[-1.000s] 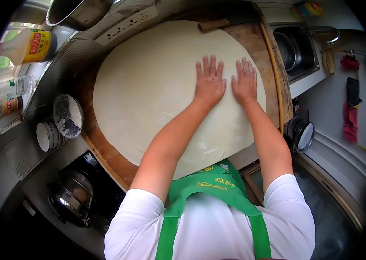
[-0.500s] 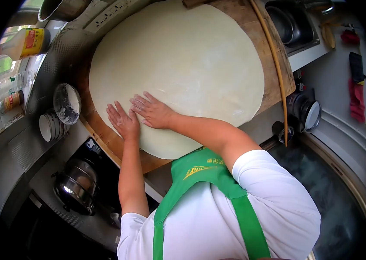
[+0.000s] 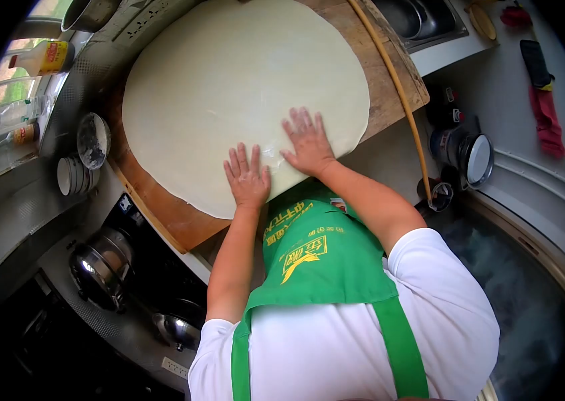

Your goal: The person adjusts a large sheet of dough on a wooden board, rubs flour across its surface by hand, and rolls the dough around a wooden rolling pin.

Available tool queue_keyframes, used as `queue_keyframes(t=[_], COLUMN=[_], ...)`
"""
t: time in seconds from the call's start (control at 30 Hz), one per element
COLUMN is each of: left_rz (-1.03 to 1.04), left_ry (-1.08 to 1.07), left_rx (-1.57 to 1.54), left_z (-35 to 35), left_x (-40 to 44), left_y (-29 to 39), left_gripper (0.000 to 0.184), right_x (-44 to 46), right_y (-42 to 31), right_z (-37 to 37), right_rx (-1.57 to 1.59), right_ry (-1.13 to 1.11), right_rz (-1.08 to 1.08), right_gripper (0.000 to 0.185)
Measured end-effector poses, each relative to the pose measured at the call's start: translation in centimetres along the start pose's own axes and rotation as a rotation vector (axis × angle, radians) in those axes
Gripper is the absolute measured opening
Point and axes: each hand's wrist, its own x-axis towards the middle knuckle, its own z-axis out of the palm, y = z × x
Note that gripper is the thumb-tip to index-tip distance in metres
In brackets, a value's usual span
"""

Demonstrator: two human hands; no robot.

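A very large, thin round sheet of dough [image 3: 229, 87] covers most of a wooden board [image 3: 389, 110], and its near edge reaches the board's front edge by my apron [image 3: 316, 247]. My left hand [image 3: 249, 179] lies flat on the dough near that edge, fingers stretched out and slightly apart. To its right, my right hand [image 3: 309, 144] also rests on the dough with fingers spread, a little blurred. Neither hand holds anything. White flour shows on the fingers of both.
A long thin wooden rolling pin [image 3: 396, 77] lies along the board's right side, overhanging the front. On the left stand a floury bowl [image 3: 93, 140], stacked bowls [image 3: 75, 176] and several bottles. A steel pot [image 3: 102, 267] sits lower left; a sink [image 3: 423, 20] is upper right.
Both hands have moved right across the dough, and the right hand is now farther from the left. The view has shifted, showing more of the apron.
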Motion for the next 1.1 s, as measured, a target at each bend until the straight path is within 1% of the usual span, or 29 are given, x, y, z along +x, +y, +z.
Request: queue_keyframes(t=[0.03, 0.07, 0.13, 0.17, 0.2, 0.23, 0.27, 0.3, 0.37, 0.4, 0.43, 0.5, 0.53, 0.57, 0.6, 0.63, 0.67, 0.7, 0.73, 0.77, 0.8, 0.83, 0.9, 0.93, 0.97, 1.0, 1.03, 1.07, 1.1], left_rz=[-0.106, -0.220, -0.373, -0.447, -0.459, -0.576, -0.694, -0.706, -0.848, -0.688, -0.707, -0.903, -1.076, -1.234, -1.290, -1.418, -1.457, -1.479, -1.486, -1.332, -1.152, -1.158, -1.133, -1.138, -1.115, -1.094, -1.106, -1.060, -1.015], left_ry=[0.027, 0.031, 0.021, 0.007, 0.013, 0.039, 0.066, 0.079, 0.087, 0.308, 0.317, 0.436, 0.511, 0.584, 0.472, 0.231, 0.239, 0.251, 0.260, 0.098, -0.075, -0.066, -0.204, -0.198, -0.300, -0.403, -0.401, -0.432, -0.459], left_rx=[0.040, 0.060, 0.127, 0.141, 0.154, 0.131, 0.107, 0.110, 0.069, 0.041, 0.047, -0.286, -0.588, -0.899, -0.952, -1.129, -1.322, -1.524, -1.533, -1.816, -2.077, -2.085, -2.102, -2.112, -2.084, -2.054, -2.068, -1.968, -1.866], left_z=[0.4, 0.6, 0.9, 0.6, 0.5, 0.3, -0.1, -0.5, -1.0, -0.9, -0.4, 1.5, 4.8, 7.9, 8.4, 7.1, 6.4, 4.4, 4.2, 3.9, 3.5, 3.2, 2.6, 2.3, 1.8, 1.4, 0.6, -0.2, -1.6], left_x=[-0.9, -2.2, -4.8, -6.0, -7.0, -8.0, -8.9, -9.4, -11.0, -12.1, -12.8, -13.8, -14.4, -14.7, -14.8, -14.8, -14.4, -12.9, -12.5, -12.3, -12.8, -13.0, -13.4, -13.3, -13.4, -13.6, -13.2, -12.5, -11.5], left_y=[-1.2, -2.4, -6.0, -7.3, -8.2, -8.8, -8.9, -8.4, -6.7, -5.0, -3.6, -1.5, -1.9, -2.6, -2.6, -2.8, -1.8, -0.3, -0.5, -1.0, -1.2, -1.3, -1.4, -1.8, -2.2, -2.2, -2.1, -2.3, -2.5], left_gripper=[0.063, 0.064, 0.066, 0.066, 0.066, 0.065, 0.064, 0.064, 0.060, 0.049, 0.049, 0.030, 0.025, 0.024, 0.030, 0.042, 0.053, 0.067, 0.067, 0.077, 0.088, 0.088, 0.078, 0.078, 0.070, 0.063, 0.063, 0.057, 0.051], right_x=[-1.3, -1.9, -3.2, -3.4, -3.4, -3.6, -3.8, -3.9, -4.0, -4.7, -5.7, -7.9, -9.1, -9.9, -10.0, -10.5, -10.9, -10.7, -10.7, -10.5, -10.3, -10.1, -9.9, -10.0, -9.7, -9.6, -9.1, -8.5, -7.9], right_y=[-0.3, 1.0, 5.0, 7.1, 9.4, 11.9, 13.2, 14.1, 14.7, 14.2, 13.7, 12.8, 11.4, 10.1, 9.7, 9.4, 9.4, 9.2, 8.9, 8.6, 9.0, 9.5, 10.0, 10.4, 10.6, 10.5, 10.3, 10.1, 9.7], right_z=[0.8, 0.9, 1.3, 0.3, 0.0, 0.2, -0.7, -0.7, -0.4, -0.1, 0.6, 1.5, 0.9, 0.0, 0.9, 2.6, 4.1, 3.6, 2.6, 1.8, 1.8, 2.1, 1.9, 1.5, 1.2, 0.6, -0.3, -1.3, -2.6], right_rx=[0.028, 0.028, 0.061, -0.012, -0.057, -0.040, -0.106, -0.104, -0.061, -0.036, -0.031, 0.416, 0.672, 0.927, 0.930, 1.136, 1.338, 1.336, 1.590, 1.825, 1.765, 1.756, 1.373, 1.353, 1.340, 1.245, 1.149, 1.135, 1.244], right_ry=[-0.017, -0.003, 0.008, 0.059, 0.073, 0.176, 0.177, 0.186, 0.150, 0.238, 0.240, 0.447, 0.452, 0.443, 0.436, 0.388, 0.330, 0.325, 0.085, -0.171, -0.290, -0.300, -0.482, -0.576, -0.585, -0.600, -0.614, -0.625, -0.658], right_rz=[-0.179, -0.186, -0.303, -0.190, -0.069, -0.004, 0.070, 0.054, 0.199, 0.186, 0.165, 0.276, 0.477, 0.680, 0.665, 0.852, 1.043, 1.029, 0.976, 0.904, 0.818, 0.816, 0.750, 0.738, 0.741, 0.723, 0.700, 0.701, 0.702], right_gripper=[0.077, 0.077, 0.071, 0.067, 0.066, 0.066, 0.066, 0.066, 0.066, 0.059, 0.059, 0.050, 0.046, 0.042, 0.042, 0.043, 0.045, 0.045, 0.052, 0.059, 0.053, 0.053, 0.047, 0.046, 0.046, 0.046, 0.045, 0.045, 0.044])
